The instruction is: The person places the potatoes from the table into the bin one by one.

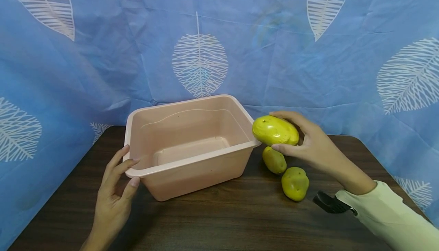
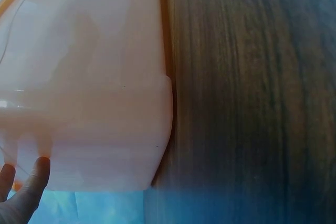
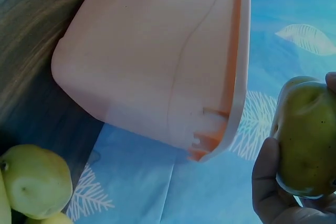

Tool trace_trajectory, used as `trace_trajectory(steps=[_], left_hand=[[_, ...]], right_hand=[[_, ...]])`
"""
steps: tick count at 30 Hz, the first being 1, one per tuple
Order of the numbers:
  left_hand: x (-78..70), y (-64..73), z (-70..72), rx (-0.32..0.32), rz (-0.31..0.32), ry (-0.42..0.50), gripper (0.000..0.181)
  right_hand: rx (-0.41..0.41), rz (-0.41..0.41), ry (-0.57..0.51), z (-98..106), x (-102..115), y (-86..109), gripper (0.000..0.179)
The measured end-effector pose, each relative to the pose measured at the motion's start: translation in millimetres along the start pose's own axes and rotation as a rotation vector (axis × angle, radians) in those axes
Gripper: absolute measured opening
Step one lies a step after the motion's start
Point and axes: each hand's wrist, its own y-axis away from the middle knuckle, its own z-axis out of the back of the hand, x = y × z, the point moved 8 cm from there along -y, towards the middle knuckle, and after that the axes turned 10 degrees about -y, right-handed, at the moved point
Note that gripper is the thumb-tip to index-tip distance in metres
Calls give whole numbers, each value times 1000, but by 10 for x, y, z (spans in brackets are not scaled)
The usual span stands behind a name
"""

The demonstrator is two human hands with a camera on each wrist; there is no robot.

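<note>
One hand, our left hand (image 1: 111,202), is pinching the near-left corner of the pink tub (image 1: 192,184), its thumb lying outside the rim and a fingertip reaching just inside. The tub is standing upright on the dark counter (image 1: 212,224); its smooth wall is looking like thin plastic, so we are judging it light, somewhat springy and easy to slide, and that corner is offering a sound place to steady it.

Just right of the tub, we are holding the yellow fruit (image 1: 272,130) above the counter, and the right wrist view is showing it apart from the rim. Its skin is shining, so we are expecting a slippery surface over a firm, fairly light body; whether it is real or a model, we cannot tell. Gripping across its middle is seeming safer than pinching a rounded end.

Below and nearer, the oval green fruit (image 1: 274,160) is resting on the counter, with the lumpy green fruit (image 1: 295,184) lying nearer and further right. Both are looking firm and apt to roll, so we are favouring a grip across their sides.

Farthest right, our right hand (image 1: 312,141) is gripping the yellow fruit, thumb on the near side, fingers on the far side.
</note>
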Motion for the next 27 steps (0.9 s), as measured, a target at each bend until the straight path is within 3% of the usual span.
trace_trajectory(steps=[10,20,27], left_hand=[[-2,-15,5,6,-26,-6,42],[18,-11,5,1,67,-47,46],[9,-11,-6,-1,40,-30,45]], right_hand=[[46,-8,27,-101,33,-231,64],[80,-32,-27,-228,94,-444,63],[103,-55,-88,-310,159,-580,64]])
